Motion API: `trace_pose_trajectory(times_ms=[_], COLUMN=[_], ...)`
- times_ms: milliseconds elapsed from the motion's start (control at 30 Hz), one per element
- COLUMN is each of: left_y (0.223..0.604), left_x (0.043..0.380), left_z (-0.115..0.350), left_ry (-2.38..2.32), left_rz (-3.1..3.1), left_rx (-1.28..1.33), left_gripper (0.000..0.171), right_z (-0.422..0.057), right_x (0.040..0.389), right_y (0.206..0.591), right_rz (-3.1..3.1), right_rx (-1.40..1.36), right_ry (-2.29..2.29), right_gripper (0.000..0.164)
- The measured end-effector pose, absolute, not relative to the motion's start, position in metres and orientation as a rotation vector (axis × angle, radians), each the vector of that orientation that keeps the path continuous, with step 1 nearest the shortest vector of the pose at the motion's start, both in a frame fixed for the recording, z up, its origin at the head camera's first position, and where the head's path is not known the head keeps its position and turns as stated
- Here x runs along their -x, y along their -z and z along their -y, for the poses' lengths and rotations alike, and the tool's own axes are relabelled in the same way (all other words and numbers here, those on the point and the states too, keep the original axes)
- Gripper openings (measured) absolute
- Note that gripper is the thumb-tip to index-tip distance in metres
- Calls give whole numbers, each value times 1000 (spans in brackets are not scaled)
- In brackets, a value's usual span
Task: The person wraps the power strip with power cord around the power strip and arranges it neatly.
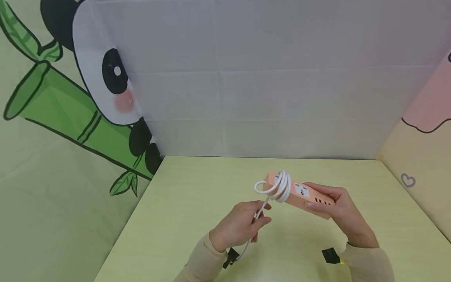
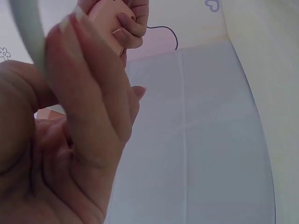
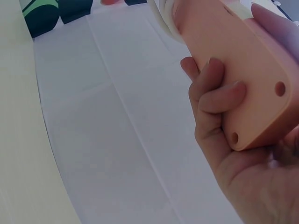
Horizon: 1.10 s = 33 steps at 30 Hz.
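My right hand [image 1: 347, 211] grips a peach-coloured power strip [image 1: 308, 199] by its end with the row of USB ports, thumb on the near side. In the right wrist view its curled fingers [image 3: 219, 95] lie across the strip's plain underside. A white power cord [image 1: 283, 186] is wound in several turns around the strip's far end, with one loose loop sticking out to the left. From the coil the cord runs down into my left hand [image 1: 239, 223], which holds it between thumb and fingers. The cord's tail hangs below that hand, and its end is hidden.
Both hands are above a pale yellow tabletop [image 1: 176, 203]. A grey-white panel [image 1: 264, 98] stands along the back edge. On the left is a wall sheet with a panda and bamboo [image 1: 70, 105]; a sheet with a heart drawing [image 1: 408, 180] covers the right side.
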<state>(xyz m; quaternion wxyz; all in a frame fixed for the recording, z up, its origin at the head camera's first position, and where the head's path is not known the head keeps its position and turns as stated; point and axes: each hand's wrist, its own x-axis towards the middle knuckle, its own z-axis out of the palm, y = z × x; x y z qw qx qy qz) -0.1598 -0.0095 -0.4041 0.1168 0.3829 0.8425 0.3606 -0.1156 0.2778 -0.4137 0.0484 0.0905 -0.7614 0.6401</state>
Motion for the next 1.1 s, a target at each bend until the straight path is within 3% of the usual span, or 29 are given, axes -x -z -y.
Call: trace_pose_trajectory(times_ms=[1100], left_y=[398], left_x=[145], left_z=[11], left_ry=[-1049], left_rz=[-2469], left_rx=[-1048], left_gripper=[46], right_z=[-273], right_x=[116], right_y=[416], right_rz=[2334], right_rx=[-186], right_ry=[-1839], right_gripper=[48])
